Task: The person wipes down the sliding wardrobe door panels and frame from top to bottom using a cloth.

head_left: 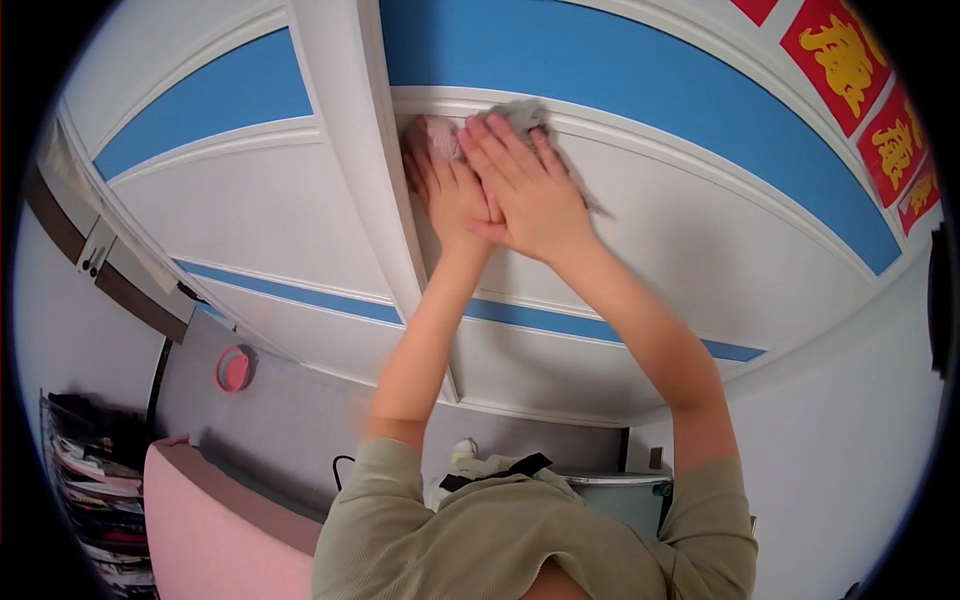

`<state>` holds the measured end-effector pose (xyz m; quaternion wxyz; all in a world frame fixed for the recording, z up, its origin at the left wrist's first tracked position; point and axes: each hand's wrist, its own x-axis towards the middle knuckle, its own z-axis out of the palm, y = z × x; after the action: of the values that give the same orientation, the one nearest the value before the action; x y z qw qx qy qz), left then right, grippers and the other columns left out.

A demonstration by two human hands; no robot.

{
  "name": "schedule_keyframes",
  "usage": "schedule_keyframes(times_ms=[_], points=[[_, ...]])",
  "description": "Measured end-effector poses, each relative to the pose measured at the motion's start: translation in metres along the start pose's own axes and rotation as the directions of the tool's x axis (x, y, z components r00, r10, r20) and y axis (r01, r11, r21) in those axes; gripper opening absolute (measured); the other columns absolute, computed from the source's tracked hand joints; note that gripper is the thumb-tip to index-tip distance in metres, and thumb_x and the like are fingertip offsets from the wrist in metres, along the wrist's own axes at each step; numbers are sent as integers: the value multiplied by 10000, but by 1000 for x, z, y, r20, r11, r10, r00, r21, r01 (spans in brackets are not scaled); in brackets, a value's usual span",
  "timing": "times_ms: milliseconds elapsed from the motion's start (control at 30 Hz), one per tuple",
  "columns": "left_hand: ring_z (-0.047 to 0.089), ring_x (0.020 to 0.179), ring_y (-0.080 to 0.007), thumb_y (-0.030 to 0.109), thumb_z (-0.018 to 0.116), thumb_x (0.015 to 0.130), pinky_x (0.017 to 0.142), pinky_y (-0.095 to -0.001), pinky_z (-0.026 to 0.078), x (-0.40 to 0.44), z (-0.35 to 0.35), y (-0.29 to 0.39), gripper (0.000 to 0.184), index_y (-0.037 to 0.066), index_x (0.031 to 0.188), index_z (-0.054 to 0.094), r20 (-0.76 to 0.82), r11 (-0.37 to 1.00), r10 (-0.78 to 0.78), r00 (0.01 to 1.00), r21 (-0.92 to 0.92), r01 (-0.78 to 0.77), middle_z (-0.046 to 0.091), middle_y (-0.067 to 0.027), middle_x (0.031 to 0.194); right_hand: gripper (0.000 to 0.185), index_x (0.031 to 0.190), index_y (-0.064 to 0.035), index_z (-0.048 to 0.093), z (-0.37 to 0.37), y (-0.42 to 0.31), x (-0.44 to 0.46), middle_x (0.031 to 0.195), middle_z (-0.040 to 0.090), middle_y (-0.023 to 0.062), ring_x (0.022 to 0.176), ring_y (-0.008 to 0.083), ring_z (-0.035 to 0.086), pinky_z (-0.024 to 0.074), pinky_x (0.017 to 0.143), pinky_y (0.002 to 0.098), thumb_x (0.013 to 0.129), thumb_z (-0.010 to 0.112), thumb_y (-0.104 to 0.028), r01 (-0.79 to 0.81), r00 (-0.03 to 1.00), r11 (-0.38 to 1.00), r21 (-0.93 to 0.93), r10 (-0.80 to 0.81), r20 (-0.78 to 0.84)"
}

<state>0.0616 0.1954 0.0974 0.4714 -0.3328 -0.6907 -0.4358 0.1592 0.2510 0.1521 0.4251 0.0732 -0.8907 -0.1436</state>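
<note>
Both arms reach up to a white sliding wardrobe door (680, 210) with blue bands. My left hand (455, 195) lies flat with its fingers stretched over a pinkish part of a cloth, near the door's vertical frame. Just right of it, my right hand (530, 195) is spread flat on a grey cloth (522, 113), pressing it against the white panel under the upper blue band (620, 60). The hands touch, and the right thumb crosses the left hand's base. Much of the cloth is hidden beneath the palms.
Red paper decorations (838, 60) with yellow characters hang at upper right. A pink basin (233, 370) sits on the grey floor (300, 400). Hanging clothes (100, 490) and a pink bed-like panel (210, 520) are at lower left. A grey-topped stool or bin (620, 495) stands beside my body.
</note>
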Motion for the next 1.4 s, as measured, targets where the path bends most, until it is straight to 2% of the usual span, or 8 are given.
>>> schedule_keyframes(times_ms=[167,367,467,667,867,967,1200,1400], points=[[206,1276,-488,344,428,878,1044,-564,157,-94,22,-31,589,-66,1292,342,266,955,-284,921,-8,297,306,-291,1349,798,1379,-60,314,30,-15,-37,1437,306,70,1347,226,237,197,1083,385,762,554,-506,121,969,985,119,-143,202],[193,1268,-509,373,432,866,1048,-566,147,-172,18,-43,644,-56,1327,300,403,985,-172,899,61,161,264,-317,1355,772,1367,-46,326,57,-20,-87,1418,333,70,1340,232,249,248,1065,343,760,589,-445,137,910,922,361,-261,322],[191,1270,-504,344,436,852,1053,-558,144,-129,6,-33,644,-55,1333,285,317,965,-212,924,-81,249,207,-313,1393,788,1388,-105,316,44,-12,-63,1456,280,37,1352,205,233,149,1095,406,741,581,-466,197,926,967,162,-238,294],[224,1261,-501,290,445,819,1060,-521,179,-49,-1,-36,663,-51,1354,251,188,981,-111,976,-137,137,196,-313,1404,799,1397,-133,309,15,-14,-5,1460,272,38,1357,205,222,121,1101,404,730,579,-482,77,997,996,-42,-77,-5],[217,1253,-509,355,370,888,1058,-531,168,-136,22,-50,627,-54,1349,252,367,890,-370,854,-124,439,201,-339,1382,768,1392,-69,288,53,-24,-53,1466,251,51,1357,196,209,182,1090,371,798,529,-494,226,931,973,45,-229,283],[192,1261,-513,363,348,905,1055,-554,143,-190,23,-52,627,-58,1355,239,321,973,-224,920,131,192,188,-337,1385,768,1393,-52,273,77,-36,-92,1466,246,46,1359,188,198,189,1090,341,814,508,-499,215,864,959,185,-276,422],[119,1299,-506,349,360,900,1069,-566,92,-184,13,-30,627,-72,1347,231,337,960,-250,908,-39,278,132,-341,1403,710,1374,-110,347,60,-26,-94,1427,332,11,1321,165,290,254,1061,367,769,584,-397,155,935,957,246,-222,277],[208,1291,-491,282,395,851,1030,-597,167,-52,6,-1,582,-74,1306,324,8,996,84,996,10,-84,213,-284,1419,710,1399,-167,310,-1,7,-44,1464,269,-8,1358,162,214,108,1104,413,797,517,-481,-13,996,992,-127,24,82]])
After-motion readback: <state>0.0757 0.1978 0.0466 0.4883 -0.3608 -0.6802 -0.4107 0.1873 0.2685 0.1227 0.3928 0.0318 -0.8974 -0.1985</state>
